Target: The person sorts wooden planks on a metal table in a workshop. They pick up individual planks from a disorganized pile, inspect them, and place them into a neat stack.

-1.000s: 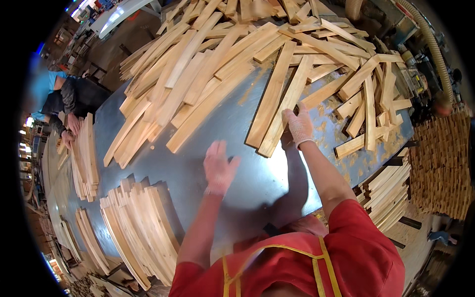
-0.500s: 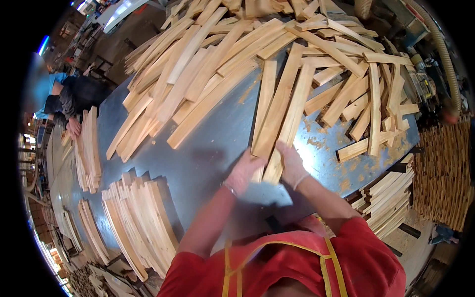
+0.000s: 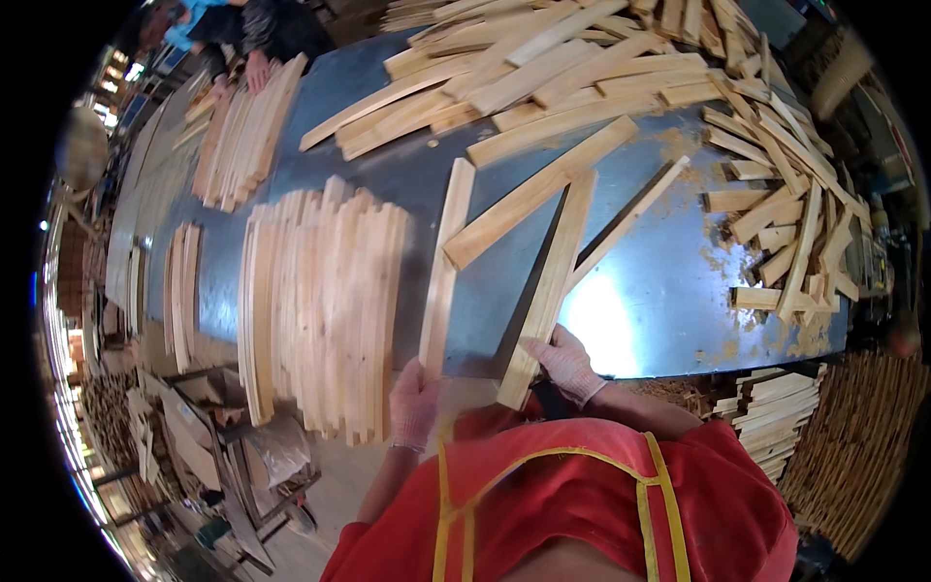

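My left hand (image 3: 414,400), in a pale work glove, is closed around the near end of a wooden slat (image 3: 445,291) that points away from me. My right hand (image 3: 566,366), gloved too, grips the near end of a second wooden slat (image 3: 559,281), which slants up to the right. Between them a loose slat (image 3: 543,192) lies at an angle, its lower end at the left-hand slat and its middle near the tip of the right-hand one. One more thin slat (image 3: 630,225) stretches out to the right behind the right-hand slat.
Left of my hands stands a row of upright-edged slats (image 3: 325,310) on the dark metal table (image 3: 504,330). Loose slats (image 3: 553,82) heap along the far side, with more scattered boards (image 3: 790,223) at right. At far left, a co-worker's hand (image 3: 257,71) rests on a slat row (image 3: 247,136).
The view has swung left. My hands, close together on slats before, are now apart: the left has carried one slat leftward, and the slat between them now lies across at a slant.
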Demonstrator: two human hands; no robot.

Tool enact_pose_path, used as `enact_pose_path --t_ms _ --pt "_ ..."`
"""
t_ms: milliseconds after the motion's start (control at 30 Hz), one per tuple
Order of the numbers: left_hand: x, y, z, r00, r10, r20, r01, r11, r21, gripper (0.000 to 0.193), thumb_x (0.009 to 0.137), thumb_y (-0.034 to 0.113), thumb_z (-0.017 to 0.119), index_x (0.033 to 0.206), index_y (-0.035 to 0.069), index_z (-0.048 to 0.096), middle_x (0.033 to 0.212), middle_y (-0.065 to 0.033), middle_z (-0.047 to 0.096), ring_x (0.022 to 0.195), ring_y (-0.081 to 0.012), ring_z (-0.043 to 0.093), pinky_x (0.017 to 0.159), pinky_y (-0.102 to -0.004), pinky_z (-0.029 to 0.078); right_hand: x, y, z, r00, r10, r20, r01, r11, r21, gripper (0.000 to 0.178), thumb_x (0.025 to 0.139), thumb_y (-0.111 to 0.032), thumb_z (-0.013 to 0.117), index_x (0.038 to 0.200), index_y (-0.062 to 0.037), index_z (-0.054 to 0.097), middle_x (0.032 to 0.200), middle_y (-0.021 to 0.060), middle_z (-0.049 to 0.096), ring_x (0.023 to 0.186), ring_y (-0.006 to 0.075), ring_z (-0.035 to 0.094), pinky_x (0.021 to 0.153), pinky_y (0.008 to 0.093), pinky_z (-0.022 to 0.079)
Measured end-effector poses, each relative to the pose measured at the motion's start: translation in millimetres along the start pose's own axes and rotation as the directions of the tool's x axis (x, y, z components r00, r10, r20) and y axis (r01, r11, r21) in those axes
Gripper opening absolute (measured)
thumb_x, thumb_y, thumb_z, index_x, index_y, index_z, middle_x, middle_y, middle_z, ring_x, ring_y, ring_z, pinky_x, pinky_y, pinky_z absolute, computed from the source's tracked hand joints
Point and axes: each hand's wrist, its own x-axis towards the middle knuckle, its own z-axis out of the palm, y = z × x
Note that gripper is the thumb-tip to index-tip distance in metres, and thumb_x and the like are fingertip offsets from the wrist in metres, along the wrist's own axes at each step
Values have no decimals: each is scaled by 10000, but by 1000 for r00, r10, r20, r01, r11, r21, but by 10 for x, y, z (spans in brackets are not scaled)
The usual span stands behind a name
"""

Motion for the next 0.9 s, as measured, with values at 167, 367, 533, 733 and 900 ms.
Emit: enact_pose_path --t_ms 167,367,533,733,900 --pt "-368 -540 -424 939 149 -311 7 893 449 398 864 191 775 1237 128 652 1151 -152 664 1032 -402 643 880 -517 539 120 581 501 966 155 207 -68 924 -375 550 943 -300 757 1379 8 623 1172 160 747 1040 215 717 916 352 566" --pt "-115 -451 -382 892 342 -294 -125 813 568 650 852 272 789 1440 89 581 1365 -173 611 1238 -416 589 1012 -551 487 210 -23 772 910 14 414 233 809 -540 633 941 -371 718 1463 -36 588 1094 154 755 954 229 739 800 371 579" --pt "374 281 71 914 402 -57 -353 856 377 744 843 394 790 1469 65 557 1375 -180 607 1220 -391 606 1007 -538 490 431 -680 -56 918 -384 -102 335 886 -320 567 957 -382 686 1400 -30 654 1089 148 718 934 228 684 876 376 559" --pt "924 838 672 965 239 111 -260 799 542 725 795 473 795 1400 128 594 1217 -128 647 1122 -348 644 944 -495 498 996 -903 -1849 729 -279 -625 370 929 16 672 979 -371 724 1494 18 536 1016 141 730 940 223 686 859 349 554" --pt "1745 1368 979 843 538 -22 -425 690 586 693 770 476 790 1361 170 600 1196 -99 638 1119 -333 637 956 -487 492 1016 -1150 -1659 785 -296 -545 116 933 -341 864 867 -583 750 1422 20 476 1194 300 718 1145 426 702 1019 452 514"
